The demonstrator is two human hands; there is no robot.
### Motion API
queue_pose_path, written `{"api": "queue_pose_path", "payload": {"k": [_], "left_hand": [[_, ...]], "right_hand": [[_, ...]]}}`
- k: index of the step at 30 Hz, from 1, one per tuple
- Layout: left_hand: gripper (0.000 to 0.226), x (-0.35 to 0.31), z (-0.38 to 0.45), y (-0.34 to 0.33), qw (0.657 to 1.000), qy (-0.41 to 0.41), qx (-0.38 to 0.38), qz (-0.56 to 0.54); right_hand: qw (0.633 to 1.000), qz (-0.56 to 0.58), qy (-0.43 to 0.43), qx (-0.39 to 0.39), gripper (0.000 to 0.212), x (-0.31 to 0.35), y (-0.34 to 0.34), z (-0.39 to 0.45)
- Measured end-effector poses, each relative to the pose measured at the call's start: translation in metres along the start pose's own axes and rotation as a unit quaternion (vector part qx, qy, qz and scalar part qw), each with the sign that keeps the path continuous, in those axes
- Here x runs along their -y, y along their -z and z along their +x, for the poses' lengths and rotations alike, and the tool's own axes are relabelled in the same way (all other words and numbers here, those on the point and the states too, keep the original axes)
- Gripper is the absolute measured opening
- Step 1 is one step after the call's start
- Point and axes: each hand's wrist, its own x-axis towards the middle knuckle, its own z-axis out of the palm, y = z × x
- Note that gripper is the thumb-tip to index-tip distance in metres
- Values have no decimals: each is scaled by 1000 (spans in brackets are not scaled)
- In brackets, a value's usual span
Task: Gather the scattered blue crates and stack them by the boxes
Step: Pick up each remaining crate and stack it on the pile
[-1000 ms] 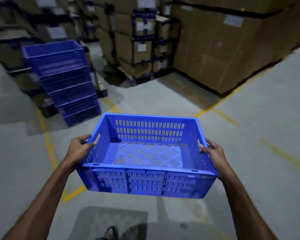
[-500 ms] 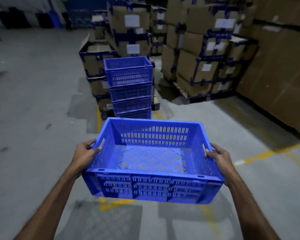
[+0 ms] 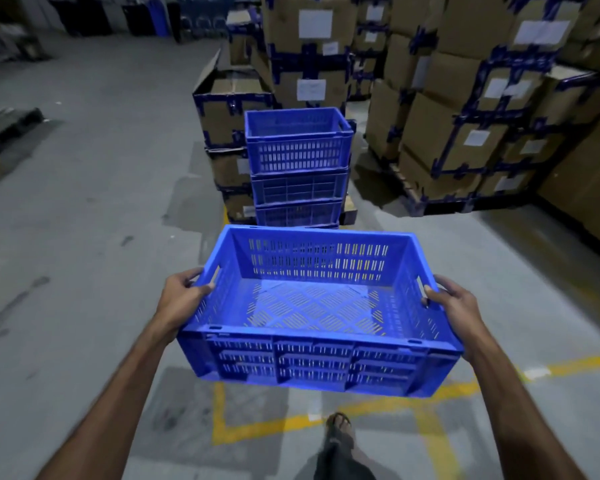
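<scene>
One blue crate (image 3: 312, 306) is in the air, carried level at about waist height with its long side facing the person, and it is empty. The left hand (image 3: 182, 299) grips the left end wall, thumb over the rim and fingers curled through the handle slot; the right hand (image 3: 456, 306) holds the right end the same way, so both grips are clamped on the crate.

Straight ahead stands the stack of blue crates (image 3: 298, 168), at least three high, its base hidden behind the far rim of the carried crate. The stack sits just beside the cardboard boxes (image 3: 309, 46), which rise behind it and to its right on pallets. Yellow floor lines (image 3: 257, 427) mark the grey concrete floor (image 3: 84, 237) underfoot, and one sandalled foot (image 3: 338, 427) shows below the crate.

The step in hand looks like the walk-up before stacking. To do it well, the crate should stay level while closing in, then be raised until its base clears the top rim of the stack. The stack's crates appear to show a shorter face to the camera, so the carried one may need a quarter turn to match. Lowering it squarely, all four corners seating together, should keep the column from leaning, and the fingers ought to come clear of the slots only once it sits firm.
</scene>
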Motion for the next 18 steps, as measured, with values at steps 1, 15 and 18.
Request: {"api": "queue_pose_path", "payload": {"k": [1,15,18], "left_hand": [[32,-2,13,-7,1000,1,-3,0],[35,-88,184,-98,994,3,-98,-40],[39,-104,219,-102,993,7,-106,-45]], "right_hand": [[1000,-5,0,6,32,3,-3,19],[996,-20,31,79,30,106,-61,276],[995,-24,36,88,29,125,-76,313]]}}
